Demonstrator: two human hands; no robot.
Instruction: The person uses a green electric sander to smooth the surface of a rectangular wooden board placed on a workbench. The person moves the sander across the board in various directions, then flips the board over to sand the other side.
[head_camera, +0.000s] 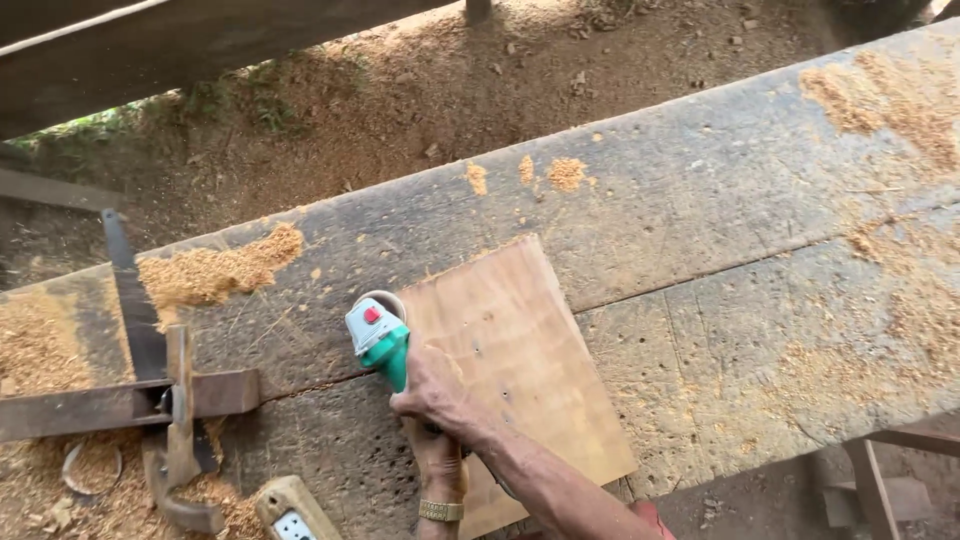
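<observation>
- At the far left, a dark metal clamp is laid across the workbench — sawdust is heaped around it.
- A socket block is seen at the near edge.
- A green grinder is gripped by the right hand, fingers closed around its body.
- The left hand is mostly hidden beneath — its grip cannot be told.
- The grinder's disc is set at the left edge of a pale board lying flat mid-bench.

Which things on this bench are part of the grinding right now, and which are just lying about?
In use:
- green angle grinder, its disc at the board's left edge
- light wooden board
- right hand, gripping the grinder
- left hand, low on the grinder body

Lying about:
- rusty metal clamp
- power socket block
- sawdust piles
- workbench
</observation>
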